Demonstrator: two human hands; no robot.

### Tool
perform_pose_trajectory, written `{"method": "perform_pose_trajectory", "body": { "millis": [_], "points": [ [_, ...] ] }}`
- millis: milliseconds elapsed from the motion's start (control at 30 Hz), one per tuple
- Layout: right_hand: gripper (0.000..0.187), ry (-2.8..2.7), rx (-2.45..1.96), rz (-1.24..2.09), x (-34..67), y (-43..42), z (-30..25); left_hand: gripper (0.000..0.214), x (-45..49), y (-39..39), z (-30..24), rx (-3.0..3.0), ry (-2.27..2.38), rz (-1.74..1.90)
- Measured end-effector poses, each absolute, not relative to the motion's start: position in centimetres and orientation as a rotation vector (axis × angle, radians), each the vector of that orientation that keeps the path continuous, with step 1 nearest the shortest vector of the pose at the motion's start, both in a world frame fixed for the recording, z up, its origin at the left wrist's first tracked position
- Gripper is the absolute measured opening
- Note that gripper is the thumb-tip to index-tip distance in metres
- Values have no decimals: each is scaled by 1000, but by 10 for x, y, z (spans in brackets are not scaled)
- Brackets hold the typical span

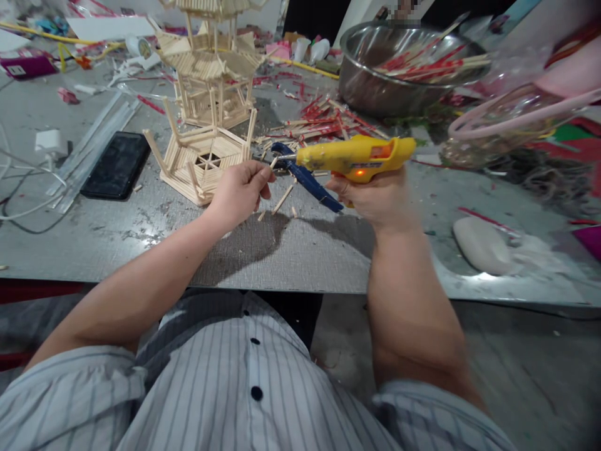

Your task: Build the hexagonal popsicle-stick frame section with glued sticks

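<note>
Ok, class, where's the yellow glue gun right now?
Right of centre in the head view, the yellow glue gun is in the right hand, pointing towards the left hand.

- no txt, nos. or brands legible
- glue gun: blue lettering on yellow side, too blurred to read
- purple box, far L: white label, too sm. to read

Glue gun: smooth plastic body. Hexagonal frame: matt, bare wood. Basin: glossy metal. Phone: glossy face. Worktop: finely textured, reflective. Shirt: matt cloth.
</note>
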State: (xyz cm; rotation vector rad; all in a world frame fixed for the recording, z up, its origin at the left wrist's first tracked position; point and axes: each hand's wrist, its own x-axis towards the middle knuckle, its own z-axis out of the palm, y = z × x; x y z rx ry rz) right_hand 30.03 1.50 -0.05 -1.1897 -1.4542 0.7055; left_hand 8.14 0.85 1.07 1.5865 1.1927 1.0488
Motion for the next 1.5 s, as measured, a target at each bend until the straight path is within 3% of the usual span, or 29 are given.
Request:
{"method": "perform_pose_trajectory", "body": {
  "millis": [333,533,1267,1500],
  "points": [
    [34,-1435,-1225,711,302,17,-4,23,80,8,12,1595,1195,1048],
    [25,-1496,-1254,674,303,18,-7,23,80,8,13,1577,1200,1045],
    [39,-1424,-1158,778,301,17,-7,24,80,8,13,1531,1181,1042],
    [32,-1397,-1348,578,307,23,-1,24,80,6,16,1587,1099,1092]
  ]
}}
